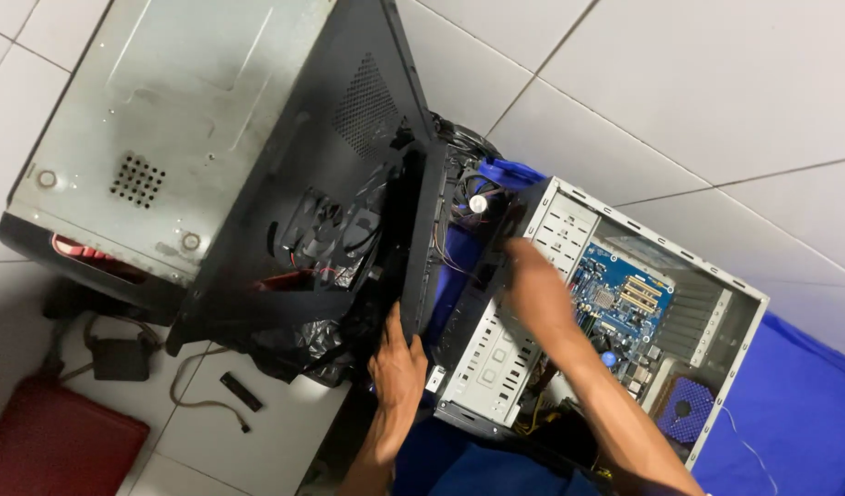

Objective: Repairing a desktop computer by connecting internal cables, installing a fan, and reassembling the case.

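The left hand (399, 363) is gripping the black perforated side panel's (331, 184) lower edge, just beside the open grey steel case (716, 276); the right hand (537, 294) is reaching inside, its grip hidden.

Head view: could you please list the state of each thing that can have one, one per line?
Open computer case: side off, circuit board showing.
Black side panel: detached, tilted up on edge.
Second grey case: closed, lying flat.
Panel fan: mounted; spinning or not, cannot tell.
Left hand: gripping the panel's lower edge.
Right hand: blurred, reaching to the open case's front frame.
Black adapter: on the floor, cable loose.
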